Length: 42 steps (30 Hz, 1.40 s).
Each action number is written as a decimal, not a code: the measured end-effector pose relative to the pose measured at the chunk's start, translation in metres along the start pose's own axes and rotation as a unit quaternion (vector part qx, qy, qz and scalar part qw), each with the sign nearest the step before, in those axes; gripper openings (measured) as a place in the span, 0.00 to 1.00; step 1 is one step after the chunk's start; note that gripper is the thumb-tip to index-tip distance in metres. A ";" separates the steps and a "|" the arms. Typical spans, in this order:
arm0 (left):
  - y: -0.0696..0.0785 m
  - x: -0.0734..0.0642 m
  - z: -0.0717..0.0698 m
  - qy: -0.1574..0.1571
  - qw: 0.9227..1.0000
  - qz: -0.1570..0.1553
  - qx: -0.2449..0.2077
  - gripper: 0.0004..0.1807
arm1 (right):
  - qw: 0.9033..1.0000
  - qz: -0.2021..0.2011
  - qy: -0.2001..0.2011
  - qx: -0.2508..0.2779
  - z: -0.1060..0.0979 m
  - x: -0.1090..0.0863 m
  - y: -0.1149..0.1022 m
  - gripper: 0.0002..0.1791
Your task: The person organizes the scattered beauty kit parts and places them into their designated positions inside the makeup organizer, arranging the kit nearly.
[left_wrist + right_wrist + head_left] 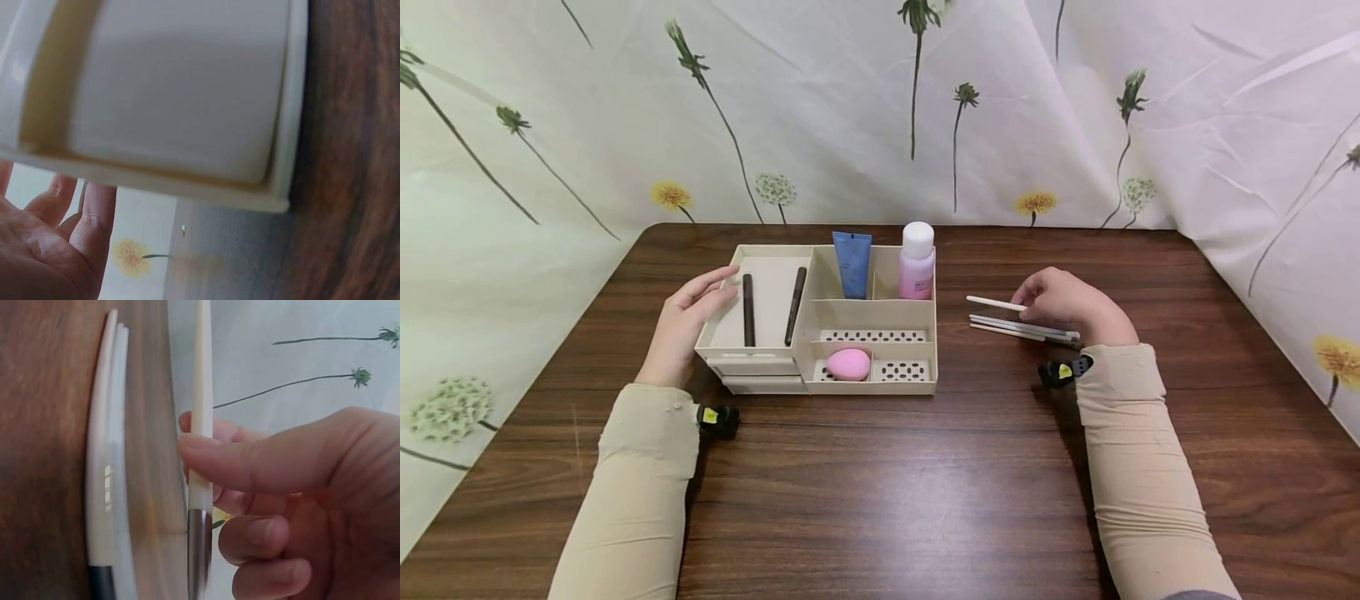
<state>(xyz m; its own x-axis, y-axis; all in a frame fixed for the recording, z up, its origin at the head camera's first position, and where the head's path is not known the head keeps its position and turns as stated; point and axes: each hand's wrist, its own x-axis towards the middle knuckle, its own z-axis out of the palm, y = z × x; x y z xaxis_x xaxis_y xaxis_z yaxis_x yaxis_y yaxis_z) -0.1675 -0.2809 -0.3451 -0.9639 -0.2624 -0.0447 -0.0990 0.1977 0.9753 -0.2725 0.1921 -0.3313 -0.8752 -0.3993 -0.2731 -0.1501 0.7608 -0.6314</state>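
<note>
The right hand [1063,302] pinches a brush [992,302], apparently mid-pickup; the left hand [681,329], fingers loose, is beside the organizer [872,388]. Next likely calls for a steady pinch.

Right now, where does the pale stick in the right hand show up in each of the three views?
Head: the pale stick is right of the box, jutting leftward from the right hand.
Left wrist: not in it.
Right wrist: the pale stick runs upright down the middle, the other sticks left of it.
Shared landmark: the brown table, at the right side in left wrist, left in right wrist.
</note>
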 end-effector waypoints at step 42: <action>-0.001 0.001 -0.002 -0.003 1.000 -0.002 0.004 0.27 | 0.893 -0.199 0.385 0.125 0.004 -0.035 -0.075 0.07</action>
<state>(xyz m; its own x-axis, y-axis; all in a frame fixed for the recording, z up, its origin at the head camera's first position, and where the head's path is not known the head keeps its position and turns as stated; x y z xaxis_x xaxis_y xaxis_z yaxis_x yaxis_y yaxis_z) -0.1673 -0.2836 -0.3454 -0.9648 -0.2582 -0.0498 -0.1051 0.2050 0.9731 -0.2292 0.1470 -0.2773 -0.8469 -0.0700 0.5272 -0.4960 0.4614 -0.7355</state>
